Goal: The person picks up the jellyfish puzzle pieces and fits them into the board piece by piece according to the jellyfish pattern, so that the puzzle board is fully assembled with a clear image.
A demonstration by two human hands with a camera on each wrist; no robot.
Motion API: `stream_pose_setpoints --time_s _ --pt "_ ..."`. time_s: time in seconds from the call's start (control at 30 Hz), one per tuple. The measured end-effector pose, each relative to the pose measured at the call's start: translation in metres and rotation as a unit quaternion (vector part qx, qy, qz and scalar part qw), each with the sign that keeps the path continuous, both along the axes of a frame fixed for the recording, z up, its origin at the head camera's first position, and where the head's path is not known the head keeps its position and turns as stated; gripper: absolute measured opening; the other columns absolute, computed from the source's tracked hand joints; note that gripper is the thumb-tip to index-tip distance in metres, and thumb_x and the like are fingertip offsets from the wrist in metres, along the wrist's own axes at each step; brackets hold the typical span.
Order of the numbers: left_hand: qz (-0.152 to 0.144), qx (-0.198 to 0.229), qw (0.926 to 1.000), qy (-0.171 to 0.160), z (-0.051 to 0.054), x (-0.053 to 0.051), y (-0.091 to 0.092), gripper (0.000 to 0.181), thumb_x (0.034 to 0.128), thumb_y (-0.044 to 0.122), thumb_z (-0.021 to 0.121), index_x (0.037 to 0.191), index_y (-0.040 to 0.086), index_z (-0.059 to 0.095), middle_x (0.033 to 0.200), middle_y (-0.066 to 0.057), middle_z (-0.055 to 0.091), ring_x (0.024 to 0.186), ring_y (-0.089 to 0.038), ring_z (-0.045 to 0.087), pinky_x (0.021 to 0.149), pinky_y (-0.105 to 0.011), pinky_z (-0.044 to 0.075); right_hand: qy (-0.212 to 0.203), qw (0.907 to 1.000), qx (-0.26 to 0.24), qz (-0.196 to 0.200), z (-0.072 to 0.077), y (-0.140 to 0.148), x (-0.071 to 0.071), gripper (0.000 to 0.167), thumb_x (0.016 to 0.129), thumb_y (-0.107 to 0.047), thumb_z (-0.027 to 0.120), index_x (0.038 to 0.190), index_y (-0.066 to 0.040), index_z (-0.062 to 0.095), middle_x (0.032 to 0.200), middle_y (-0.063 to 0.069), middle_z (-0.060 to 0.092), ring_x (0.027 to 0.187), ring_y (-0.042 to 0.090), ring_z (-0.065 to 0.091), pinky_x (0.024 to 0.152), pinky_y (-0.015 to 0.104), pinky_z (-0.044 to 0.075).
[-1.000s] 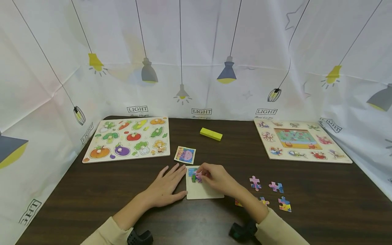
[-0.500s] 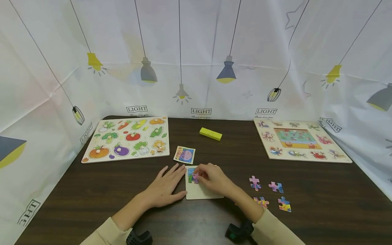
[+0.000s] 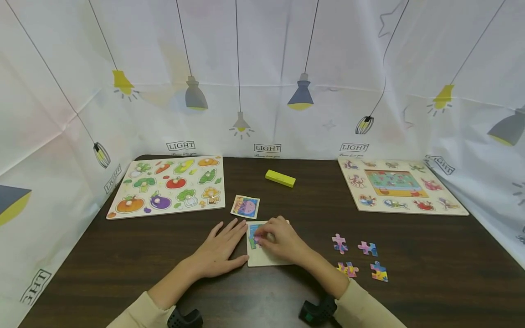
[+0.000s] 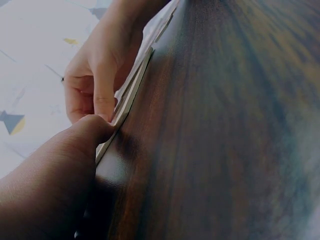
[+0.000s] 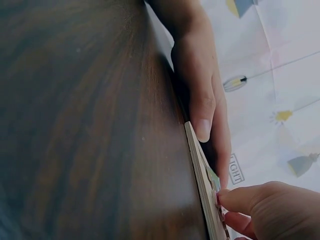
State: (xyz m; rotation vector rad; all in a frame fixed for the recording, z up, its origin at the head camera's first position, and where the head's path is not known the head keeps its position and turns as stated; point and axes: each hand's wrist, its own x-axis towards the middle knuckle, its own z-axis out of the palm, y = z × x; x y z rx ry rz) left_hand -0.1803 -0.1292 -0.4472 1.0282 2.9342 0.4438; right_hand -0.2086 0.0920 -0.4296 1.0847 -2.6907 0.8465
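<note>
A small cream puzzle board (image 3: 266, 258) lies on the dark table in front of me, a blue jigsaw piece (image 3: 254, 228) in its upper left corner. My right hand (image 3: 283, 241) pinches a pink and green jigsaw piece (image 3: 252, 243) just below the blue one, thumb and fingertips covering part of it. Flat on the table, my left hand (image 3: 217, 250) has straight, spread fingers, and its fingertips and thumb touch the board's left edge. In the right wrist view the pinched jigsaw piece (image 5: 214, 178) is at the board's surface; whether it lies fully flat is unclear.
Several loose jigsaw pieces (image 3: 367, 248) lie right of the board. Behind it are a small picture card (image 3: 245, 207) and a yellow block (image 3: 280, 178). A vegetable puzzle board (image 3: 172, 187) lies back left, a sea-animal puzzle board (image 3: 404, 187) back right.
My right hand has shifted slightly left with the pink and green jigsaw piece, bringing it toward the board's left edge. The left hand keeps its place. The whole head view has drifted slightly.
</note>
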Motion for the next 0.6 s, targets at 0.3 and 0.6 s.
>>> stream_pose_setpoints --time_s 0.3,0.6 --pt "-0.001 0.004 1.0000 0.002 -0.0006 -0.0002 0.0001 0.075 0.0913 0.057 0.037 0.146 0.009 0.022 0.151 -0.004 0.019 0.138 -0.021 0.011 0.107 -0.050 0.007 -0.006 0.9993 -0.010 -0.035 -0.0010 -0.0029 0.0034 0.007 0.079 -0.018 0.072 0.083 -0.014 0.068 0.076 -0.008 0.059 0.073 0.012 0.044 0.066 0.027 0.035" --pt "0.001 0.004 1.0000 0.007 0.0011 0.0004 0.0005 0.074 0.0912 0.055 0.039 0.146 0.008 0.022 0.151 -0.005 0.021 0.138 -0.022 0.013 0.107 -0.050 0.008 -0.001 0.9975 -0.017 -0.069 -0.0025 -0.0040 0.0036 0.009 0.076 -0.020 0.076 0.076 -0.016 0.067 0.072 -0.010 0.059 0.070 0.010 0.043 0.066 0.027 0.036"
